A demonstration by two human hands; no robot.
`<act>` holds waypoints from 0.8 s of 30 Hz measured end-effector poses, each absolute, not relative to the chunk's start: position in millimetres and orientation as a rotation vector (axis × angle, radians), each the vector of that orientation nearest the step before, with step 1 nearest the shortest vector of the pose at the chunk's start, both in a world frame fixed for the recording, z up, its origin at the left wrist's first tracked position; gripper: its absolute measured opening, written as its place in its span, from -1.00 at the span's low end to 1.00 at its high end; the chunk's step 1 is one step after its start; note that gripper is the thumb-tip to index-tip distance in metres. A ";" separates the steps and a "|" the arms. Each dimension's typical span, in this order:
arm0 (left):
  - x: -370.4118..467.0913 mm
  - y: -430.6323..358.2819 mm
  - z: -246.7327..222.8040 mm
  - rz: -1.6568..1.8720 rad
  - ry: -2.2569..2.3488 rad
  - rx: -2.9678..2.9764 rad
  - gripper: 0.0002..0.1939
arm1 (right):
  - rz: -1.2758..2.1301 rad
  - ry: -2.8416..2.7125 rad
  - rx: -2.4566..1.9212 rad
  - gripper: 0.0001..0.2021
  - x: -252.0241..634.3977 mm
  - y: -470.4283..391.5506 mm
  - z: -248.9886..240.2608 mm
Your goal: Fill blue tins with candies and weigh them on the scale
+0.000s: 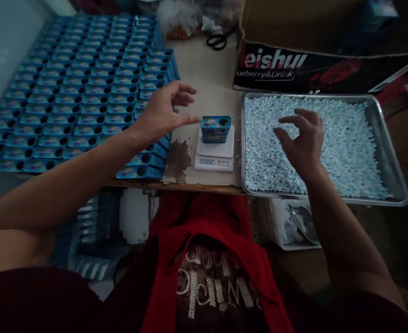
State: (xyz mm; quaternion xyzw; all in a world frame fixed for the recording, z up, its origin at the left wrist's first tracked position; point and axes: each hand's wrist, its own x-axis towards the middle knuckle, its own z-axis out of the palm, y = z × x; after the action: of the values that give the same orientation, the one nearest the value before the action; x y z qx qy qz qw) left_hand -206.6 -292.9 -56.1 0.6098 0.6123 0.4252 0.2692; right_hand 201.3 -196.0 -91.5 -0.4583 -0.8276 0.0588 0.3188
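Observation:
A small blue box point(214, 134) with a dark round hole in its top stands upright on a white digital scale point(214, 164), whose display is lit. My left hand point(171, 108) is just left of the box, thumb and fingers apart, the thumb tip close to the box's upper left corner; I cannot tell whether it touches. Over a metal tray point(394, 159) of small pale blue and white pellets point(349, 143) hovers my right hand point(304, 141). Its fingers curve with a gap between thumb and forefinger, and nothing shows in it.
Rows of similar blue boxes point(82, 88) fill the table's left side. Behind the tray stands an open black-printed carton point(329, 69). Black scissors point(218, 41) and a clear plastic bag point(179, 18) lie at the back. Under the table's edge is a white container point(276, 226).

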 end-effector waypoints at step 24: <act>-135.8 -255.0 -87.4 1.021 1.515 2.071 -0.62 | 1.926 -0.785 -1.183 -0.79 88.2 -225.8 -99.1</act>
State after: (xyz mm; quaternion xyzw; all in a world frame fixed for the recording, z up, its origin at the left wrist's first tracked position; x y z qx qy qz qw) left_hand -135.8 -255.0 -87.4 0.7365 0.5386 0.3631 0.1887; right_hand 88.2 -225.8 -99.1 -0.4603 -0.3052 0.7491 0.3658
